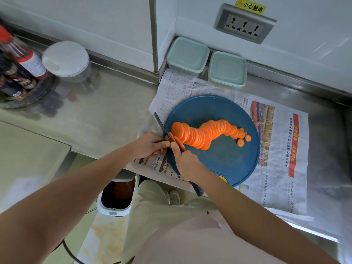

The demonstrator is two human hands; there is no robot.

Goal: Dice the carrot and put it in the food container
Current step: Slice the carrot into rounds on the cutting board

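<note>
Right-hand grip is closed around a dark knife handle, whose end pokes out below the wrist; the blade runs up and left past the rim of the round blue cutting board. Left-hand grip is curled at the board's left edge, fingertips pressed on the last bit of carrot beside the blade. Sliced carrot rounds lie in an overlapping, curving row across the board, with a few small rounds loose at the right end. Under the board, a newspaper printed in Chinese covers the steel table; its red banner is too small to read. Two lidded pale-green food containers stand by the wall. Above them, a triple socket carries a yellow sticker reading 小心触电.
</note>
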